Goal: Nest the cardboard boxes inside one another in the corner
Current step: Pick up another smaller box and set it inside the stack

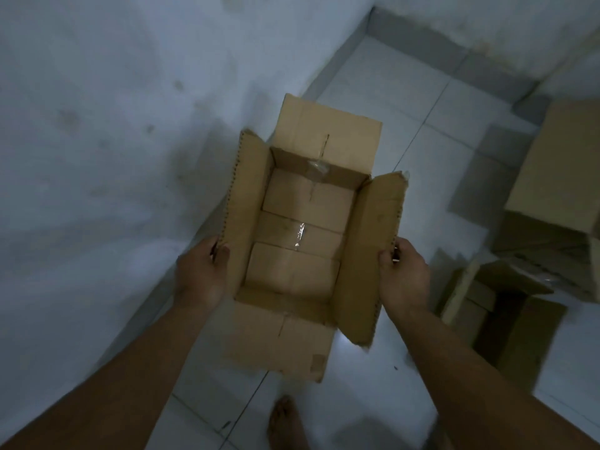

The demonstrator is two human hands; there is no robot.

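I hold an open cardboard box [302, 241] above the tiled floor, its four flaps spread outward and its inside showing taped bottom flaps. My left hand [201, 271] grips the edge of the left flap. My right hand [404, 276] grips the edge of the right flap. At the right edge a large cardboard box [558, 177] lies on the floor. A smaller open box [506, 316] sits in front of it, dark inside.
A white wall [113, 141] runs along the left. It meets a second wall at the room corner [373, 21] at the top. A grey skirting strip lines the white tiled floor [406, 108]. My bare foot [285, 423] stands below the held box.
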